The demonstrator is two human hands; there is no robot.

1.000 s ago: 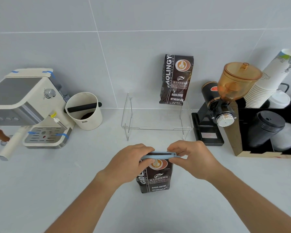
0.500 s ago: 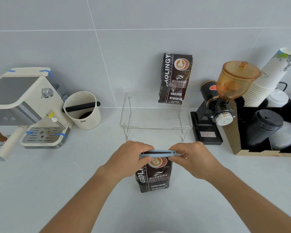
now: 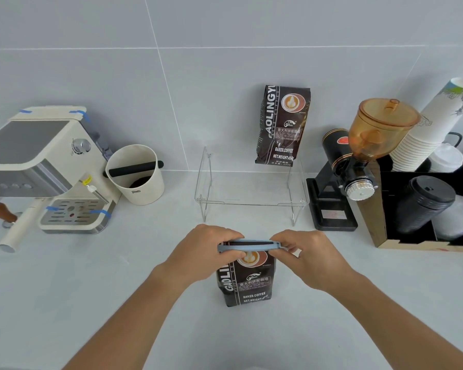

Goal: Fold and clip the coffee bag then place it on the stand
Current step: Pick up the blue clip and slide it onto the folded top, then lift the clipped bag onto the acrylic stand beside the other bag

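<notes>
A person is standing a dark coffee bag (image 3: 245,283) upright on the pale desk (image 3: 91,303), near the front edge and just in front of the clear acrylic stand (image 3: 251,201). A light blue clip (image 3: 249,246) is lying across the bag's folded top. The left hand (image 3: 206,253) is pinching the clip's left end together with the bag's upper corner, thumb in front and fingers curled over the top. The right hand (image 3: 312,259) is gripping the clip's right end, fingertips closing around it. Whether the clip is fully snapped shut cannot be told from this angle.

A second coffee bag (image 3: 282,126) of the same brand is sitting on the back right of the stand, leaning against the tiled wall. To the left, a cream espresso machine (image 3: 38,166) is standing beside a cream knock box (image 3: 138,177) with a black bar across it. To the right, a black grinder (image 3: 358,166) with an amber hopper is sitting next to a stack of paper cups (image 3: 436,124) and a stack of black lids (image 3: 422,204) in a dark organiser.
</notes>
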